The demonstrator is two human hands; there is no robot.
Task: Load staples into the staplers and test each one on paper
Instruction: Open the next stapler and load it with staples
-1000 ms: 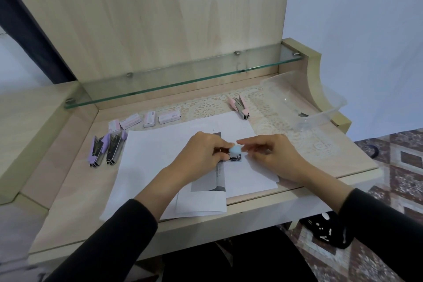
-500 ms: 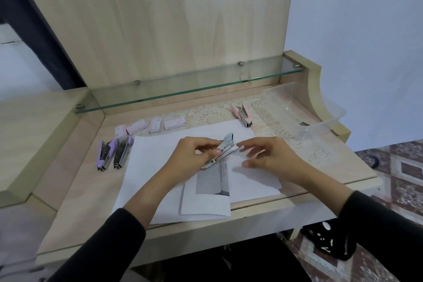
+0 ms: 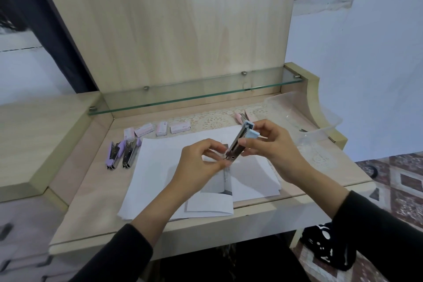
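Head camera, looking down on a pale wooden worktop (image 3: 96,201), and both hands are up off the paper. The left hand (image 3: 199,167) pinches the lower metal end of a light blue and silver stapler (image 3: 238,144) between thumb and fingertips. The right hand (image 3: 277,149) curls its fingers round the upper end, right at the blue cap. So the stapler hangs in the air between the two hands, tilted, blue end high and away from the person, metal end low and near. It sits above the stack of white paper sheets (image 3: 158,167). Whether its arm is hinged open can't be made out from here.

The paper lies in the middle of the worktop. On top of it, at the front edge, is a smaller white sheet with a grey printed patch (image 3: 212,204). Just beside the stack's left edge, two lilac staplers (image 3: 113,153) lie side by side. Behind them, four small pink-and-white staple boxes (image 3: 161,128) form a row. At the back, a pink stapler (image 3: 240,117) rests on a white lace mat (image 3: 215,119), partly hidden by the blue one. A clear plastic tub (image 3: 320,130) stands in the back right corner, and a glass shelf (image 3: 183,96) spans the rear. Black sleeves (image 3: 114,256) cover both arms.
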